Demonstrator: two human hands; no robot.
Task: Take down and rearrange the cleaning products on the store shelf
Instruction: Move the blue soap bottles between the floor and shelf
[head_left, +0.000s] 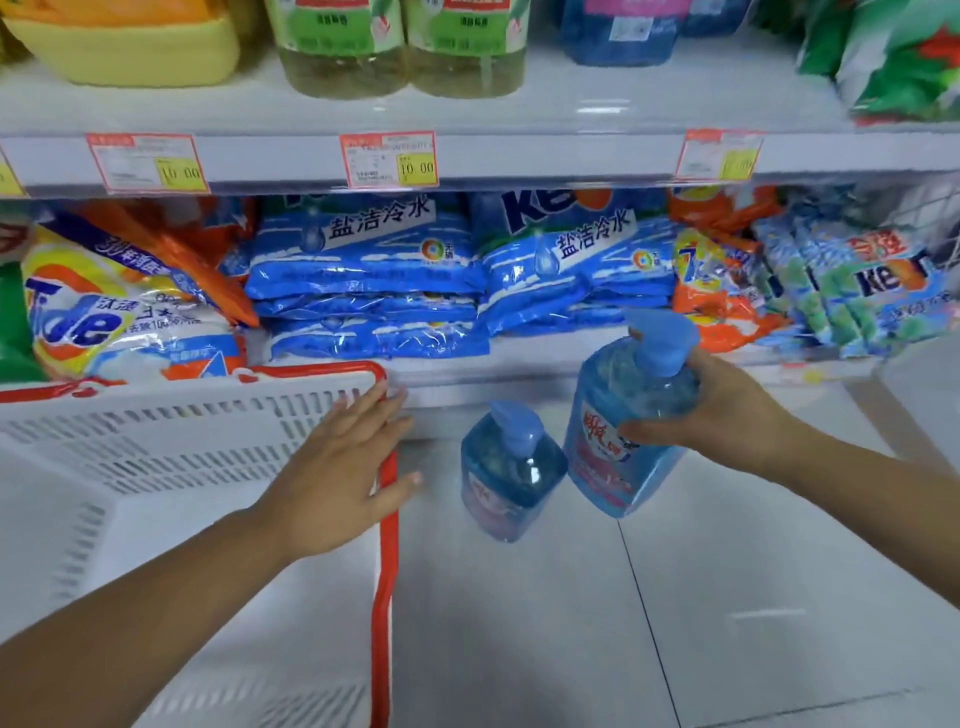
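Observation:
My right hand (727, 415) grips a large blue pump bottle (623, 415) with a red label, held tilted above the floor in front of the bottom shelf. A smaller blue pump bottle (511, 473) stands on the floor tiles just left of it. My left hand (343, 467) lies flat with straight fingers on the red rim of a white plastic basket (171, 441) at the left. Stacked blue detergent bags (374, 291) fill the bottom shelf behind the bottles.
Tide bags (104, 312) lie at the shelf's left, orange and green-blue bags (852, 291) at its right. The upper shelf (571, 156) carries price tags, yellow-green bottles (405, 47), a yellow tub and blue bottles. Grey floor tiles (675, 597) spread below.

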